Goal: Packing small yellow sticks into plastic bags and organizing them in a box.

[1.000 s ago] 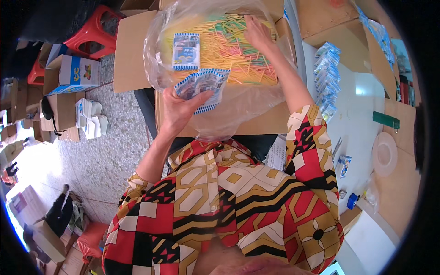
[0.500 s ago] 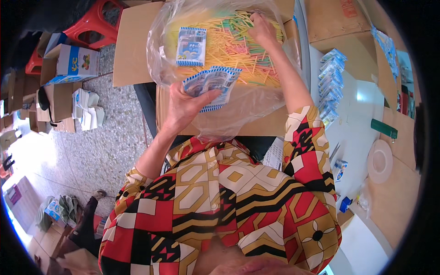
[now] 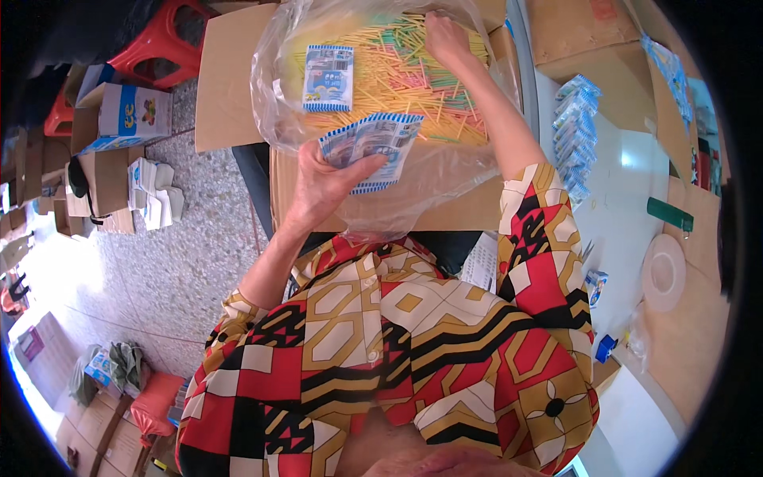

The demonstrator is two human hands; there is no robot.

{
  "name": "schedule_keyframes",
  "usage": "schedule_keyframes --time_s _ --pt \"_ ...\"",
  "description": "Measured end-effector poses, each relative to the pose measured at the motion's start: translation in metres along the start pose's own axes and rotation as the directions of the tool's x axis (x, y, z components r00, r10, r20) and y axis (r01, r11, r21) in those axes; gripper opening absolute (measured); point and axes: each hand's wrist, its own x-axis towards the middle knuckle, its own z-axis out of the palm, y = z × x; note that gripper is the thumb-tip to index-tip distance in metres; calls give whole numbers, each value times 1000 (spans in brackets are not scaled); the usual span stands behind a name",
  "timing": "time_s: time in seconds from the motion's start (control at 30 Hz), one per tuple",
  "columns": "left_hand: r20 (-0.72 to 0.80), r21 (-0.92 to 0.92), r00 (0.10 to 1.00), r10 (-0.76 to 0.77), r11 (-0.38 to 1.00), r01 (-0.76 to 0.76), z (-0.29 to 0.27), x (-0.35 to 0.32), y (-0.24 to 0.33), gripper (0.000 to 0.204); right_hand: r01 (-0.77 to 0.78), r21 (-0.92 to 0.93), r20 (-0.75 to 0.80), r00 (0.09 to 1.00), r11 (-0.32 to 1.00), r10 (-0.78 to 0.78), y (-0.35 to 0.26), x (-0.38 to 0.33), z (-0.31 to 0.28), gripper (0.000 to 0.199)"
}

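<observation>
My left hand (image 3: pixel 327 181) is closed around a blue-and-white plastic packet (image 3: pixel 373 151), thumb across its front, above the near side of an open cardboard box. Thin coloured sticks (image 3: pixel 389 83), mostly yellow with some pink and green, fill the box inside a clear plastic liner (image 3: pixel 274 87). A second blue-and-white packet (image 3: pixel 327 78) lies flat on the sticks at the left. At the far right of the pile, my right hand (image 3: pixel 447 38) reaches down with curled fingers. Its fingertips are partly hidden, so what they pinch cannot be made out.
To the right, several filled blue-and-white packets (image 3: pixel 575 135) lie in an overlapping row on a pale table (image 3: pixel 624 183). A green strip (image 3: pixel 669 215) and a round whitish lid (image 3: pixel 664 272) are beyond. Red stools (image 3: pixel 163 48) and cartons (image 3: pixel 131 111) stand on the floor at left.
My right hand has shifted slightly left and farther away over the sticks. The left hand keeps its packet nearly still. At lower left, a dark leg has gone from view, and a red bag shows.
</observation>
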Motion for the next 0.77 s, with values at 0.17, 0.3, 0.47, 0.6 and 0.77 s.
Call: schedule_keyframes --time_s 0.17,0.3,0.47,0.6,0.77 --pt "-3 -36 1000 11 999 -11 0 0 -2 25 0 -24 30 1000 1000 1 0 3 3 23" --pt "-5 -38 1000 15 999 -15 0 -1 0 25 103 -7 114 988 995 -102 16 -1 -13 16" --pt "4 -18 1000 8 1000 -8 -1 -1 -2 24 97 205 141 982 974 -127 32 -18 -41 20" --pt "18 -18 1000 -10 1000 10 2 0 -3 24 22 542 221 961 840 -168 55 -24 -39 29" --pt "21 5 1000 7 1000 -7 3 0 -5 23 -375 769 519 839 518 -162 81 -46 -25 35"
